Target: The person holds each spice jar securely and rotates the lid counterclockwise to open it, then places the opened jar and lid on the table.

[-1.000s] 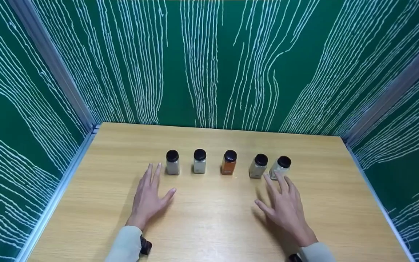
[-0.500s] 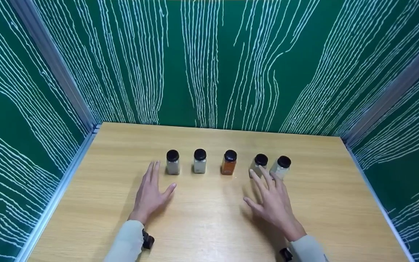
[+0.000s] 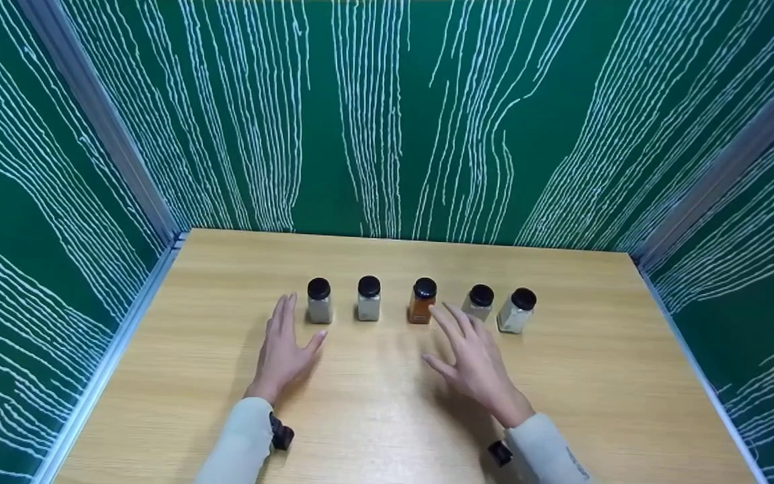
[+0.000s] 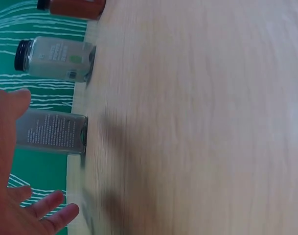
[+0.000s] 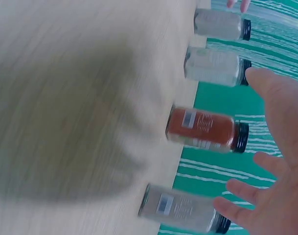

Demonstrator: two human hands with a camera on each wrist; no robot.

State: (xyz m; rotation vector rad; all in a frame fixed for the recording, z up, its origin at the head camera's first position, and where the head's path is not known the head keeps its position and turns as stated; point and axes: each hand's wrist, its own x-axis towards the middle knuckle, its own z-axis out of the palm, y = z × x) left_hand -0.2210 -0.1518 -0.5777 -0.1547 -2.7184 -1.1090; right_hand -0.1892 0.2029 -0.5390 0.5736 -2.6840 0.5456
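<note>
Near orange jar (image 3: 420,308), right hand (image 3: 478,363), shifted left

The back wall (image 3: 420,121) is deep green, streaked with wavy white lines; the corner posts (image 3: 105,114) are bluish grey. The worktop (image 3: 387,383) is pale yellow-brown with fine wood grain. The middle jar (image 3: 420,310) is orange-red; the leftmost jar (image 3: 320,310) and fourth jar (image 3: 482,310) look grey, the second jar (image 3: 369,308) and rightmost jar (image 3: 513,318) whitish, the second showing a green spot (image 4: 76,58). All five caps (image 3: 425,288) are black. The sleeves (image 3: 239,440) are pale grey-green.
</note>
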